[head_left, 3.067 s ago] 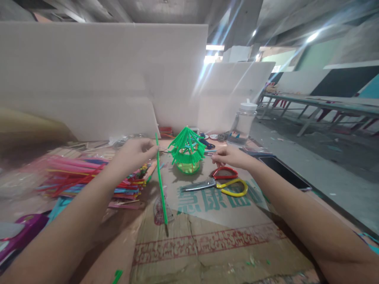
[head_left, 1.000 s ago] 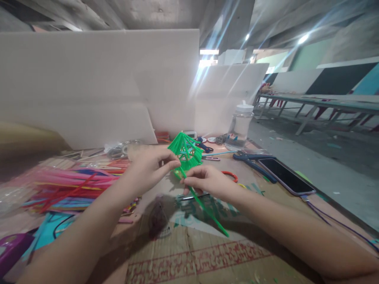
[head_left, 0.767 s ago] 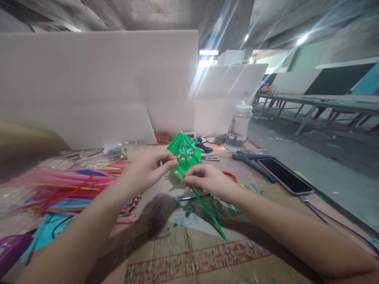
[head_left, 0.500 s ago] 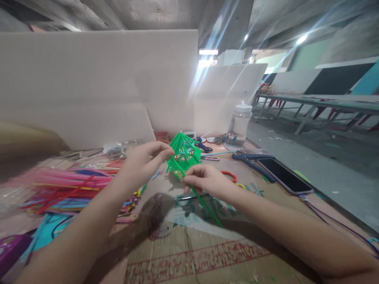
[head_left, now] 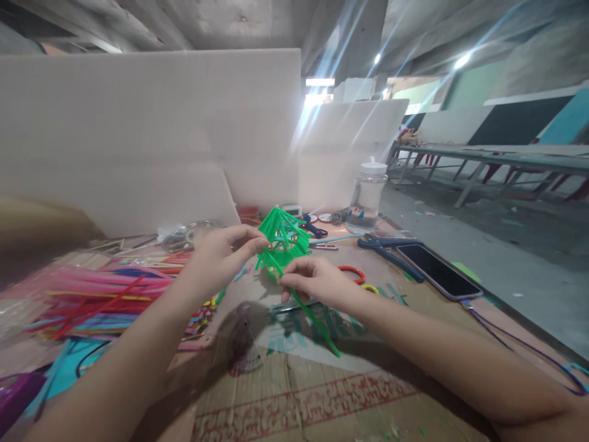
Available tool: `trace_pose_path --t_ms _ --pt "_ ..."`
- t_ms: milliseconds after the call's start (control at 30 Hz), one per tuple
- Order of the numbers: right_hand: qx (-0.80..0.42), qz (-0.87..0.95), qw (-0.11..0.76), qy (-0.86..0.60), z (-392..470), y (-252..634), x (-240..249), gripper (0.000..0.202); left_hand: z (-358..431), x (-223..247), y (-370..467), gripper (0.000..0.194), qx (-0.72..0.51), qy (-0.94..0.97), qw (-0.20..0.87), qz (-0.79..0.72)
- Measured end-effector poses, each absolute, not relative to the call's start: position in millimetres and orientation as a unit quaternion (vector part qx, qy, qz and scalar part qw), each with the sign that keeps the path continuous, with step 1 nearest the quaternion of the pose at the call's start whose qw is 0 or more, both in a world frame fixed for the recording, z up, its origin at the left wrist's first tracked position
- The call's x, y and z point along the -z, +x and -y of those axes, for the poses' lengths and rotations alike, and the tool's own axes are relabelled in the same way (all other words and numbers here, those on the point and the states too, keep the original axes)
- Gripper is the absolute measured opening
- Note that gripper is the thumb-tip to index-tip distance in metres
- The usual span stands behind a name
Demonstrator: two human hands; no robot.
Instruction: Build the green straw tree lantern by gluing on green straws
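Note:
A green cone-shaped frame of pipe cleaners (head_left: 300, 245) hangs above the table, its point upward and its lower edge fringed with short strands. At its left side my left hand (head_left: 223, 258) pinches it between thumb and fingertips. My right hand (head_left: 315, 283), just below and to the right, is closed on a long green pipe cleaner (head_left: 321, 330). This strand runs up to the frame's lower edge, and its free end slants down to the right. Whether it is fixed to the frame I cannot tell.
Bundled coloured pipe cleaners (head_left: 105, 294) lie at left. Scissors with red and yellow handles (head_left: 356, 274), blue-handled pliers (head_left: 391, 253), a phone (head_left: 439, 270) with a cable and a water bottle (head_left: 367, 195) lie or stand at right. A clear protractor (head_left: 248, 347) is in front. White panels (head_left: 151, 123) rise behind.
Both hands keep their hold on the green frame and the strand. The strand's free end now bends a little more. The whole view has shifted slightly.

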State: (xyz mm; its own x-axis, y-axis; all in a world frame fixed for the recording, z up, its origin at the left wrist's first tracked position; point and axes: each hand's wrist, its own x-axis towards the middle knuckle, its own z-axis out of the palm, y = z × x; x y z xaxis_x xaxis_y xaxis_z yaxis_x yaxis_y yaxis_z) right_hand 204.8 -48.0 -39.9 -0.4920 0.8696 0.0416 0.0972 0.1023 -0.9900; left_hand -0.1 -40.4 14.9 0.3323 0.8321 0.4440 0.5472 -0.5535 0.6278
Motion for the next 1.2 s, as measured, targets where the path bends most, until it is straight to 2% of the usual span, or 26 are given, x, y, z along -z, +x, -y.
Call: trace_pose_path --t_ms 133,367,667,867,967,1067,1200 --pt "-0.555 0.657 0.368 -0.354 47 205 43 0.015 39 -13 -1 0.035 -0.368 0.795 0.194 -0.442" --pt "-0.546 0.668 0.361 -0.353 47 205 42 0.015 38 -12 2 0.032 -0.359 0.808 0.197 -0.423" --pt "-0.548 0.663 0.361 -0.360 48 207 38 0.017 37 -9 3 0.031 -0.398 0.810 0.104 -0.418" --pt "-0.535 0.641 0.414 -0.363 40 207 52 0.026 -1 7 -14 0.048 -0.405 0.782 0.075 -0.468" --pt "-0.541 0.643 0.405 -0.361 37 206 58 0.031 -11 19 -12 0.059 -0.382 0.801 0.134 -0.441" --pt "-0.525 0.634 0.430 -0.372 35 207 59 0.031 -8 25 -4 0.060 -0.367 0.816 0.149 -0.422" --pt "-0.504 0.609 0.479 -0.383 32 209 58 0.029 7 18 4 0.061 -0.344 0.822 0.100 -0.442"
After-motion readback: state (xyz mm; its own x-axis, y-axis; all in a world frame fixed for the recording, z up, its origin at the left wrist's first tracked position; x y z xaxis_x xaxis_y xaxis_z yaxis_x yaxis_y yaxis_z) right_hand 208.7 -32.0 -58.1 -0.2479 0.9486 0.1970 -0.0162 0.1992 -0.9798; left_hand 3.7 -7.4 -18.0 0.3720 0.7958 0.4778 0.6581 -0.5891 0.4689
